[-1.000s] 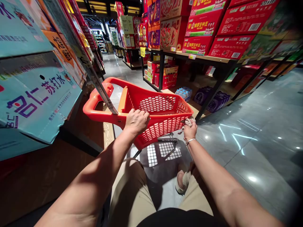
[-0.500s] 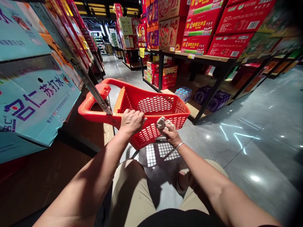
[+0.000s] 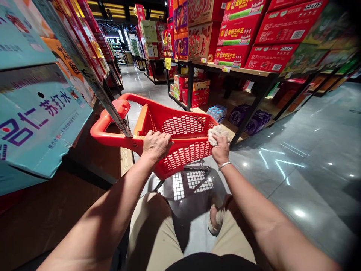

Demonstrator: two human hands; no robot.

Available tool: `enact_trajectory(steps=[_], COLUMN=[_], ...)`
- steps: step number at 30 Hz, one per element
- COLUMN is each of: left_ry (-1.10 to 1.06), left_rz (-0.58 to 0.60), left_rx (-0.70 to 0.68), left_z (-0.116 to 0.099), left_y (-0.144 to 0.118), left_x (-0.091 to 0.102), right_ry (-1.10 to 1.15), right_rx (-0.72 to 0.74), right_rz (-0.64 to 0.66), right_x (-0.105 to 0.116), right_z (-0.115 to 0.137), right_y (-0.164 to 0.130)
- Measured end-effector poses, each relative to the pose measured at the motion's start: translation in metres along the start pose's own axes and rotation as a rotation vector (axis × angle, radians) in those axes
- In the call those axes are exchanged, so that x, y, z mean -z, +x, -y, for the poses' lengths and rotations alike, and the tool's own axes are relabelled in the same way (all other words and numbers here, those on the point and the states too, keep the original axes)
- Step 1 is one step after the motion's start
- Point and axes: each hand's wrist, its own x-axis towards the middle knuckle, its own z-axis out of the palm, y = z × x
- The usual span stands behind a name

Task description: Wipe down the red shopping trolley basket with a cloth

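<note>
A red plastic shopping cart (image 3: 186,152) with perforated basket walls stands in front of me, its handle end to the left. My left hand (image 3: 158,145) is wrapped over the near top rim of the basket. At the basket's right end corner, my right hand (image 3: 221,149) presses a crumpled off-white cloth (image 3: 217,134) against the rim. The cloth covers that corner, so the plastic under it is hidden. A bracelet circles my right wrist.
Light-blue cartons (image 3: 36,116) are stacked close on the left, beside a slanting metal post (image 3: 93,82). Ahead, a display table (image 3: 239,70) bears red boxes (image 3: 231,56), with bottled water packs (image 3: 217,113) on its lower shelf. Shiny grey floor (image 3: 299,180) spreads to the right.
My right hand has slid the cloth rightward along the near side to the end corner of the basket. My left hand keeps its hold on the rim.
</note>
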Motion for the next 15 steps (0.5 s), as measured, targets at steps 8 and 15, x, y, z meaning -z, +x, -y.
enact_trajectory(steps=[8, 15], left_ry=[0.003, 0.001], left_rz=[0.007, 0.029], left_rx=[-0.010, -0.024], left_z=[0.006, 0.010], left_y=[0.000, -0.001], left_x=[-0.001, 0.001], right_ry=[-0.071, -0.340], right_rx=[0.521, 0.298], right_rz=[0.366, 0.462], right_x=[-0.006, 0.055], right_z=[0.075, -0.013], right_y=[-0.004, 0.060])
